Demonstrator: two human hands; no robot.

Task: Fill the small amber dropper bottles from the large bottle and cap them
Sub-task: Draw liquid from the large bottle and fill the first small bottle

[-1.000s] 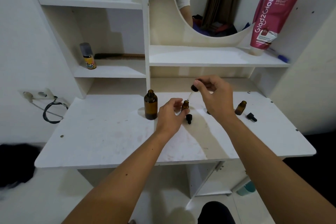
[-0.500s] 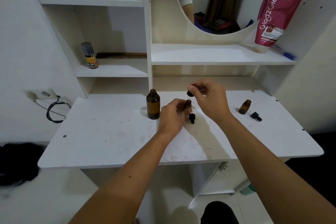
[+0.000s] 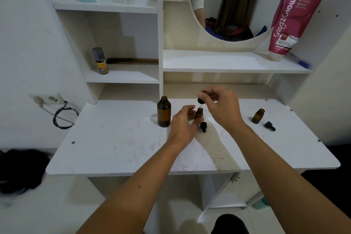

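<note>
The large amber bottle stands open on the white tabletop. Just right of it my left hand grips a small amber bottle upright on the table. My right hand pinches a black dropper cap directly above that bottle's mouth, its glass tube pointing down into the neck. A loose black dropper cap lies in front of the held bottle. A second small amber bottle stands uncapped at the right, with another black dropper cap lying beside it.
Shelves rise behind the tabletop: a small spray can and a comb on the left shelf, a pink tube leaning on the right shelf under a round mirror. A cable hangs at the left wall.
My right hand lowered the dropper from higher up until its tube entered the small bottle's neck. My left hand kept holding the bottle in place.
</note>
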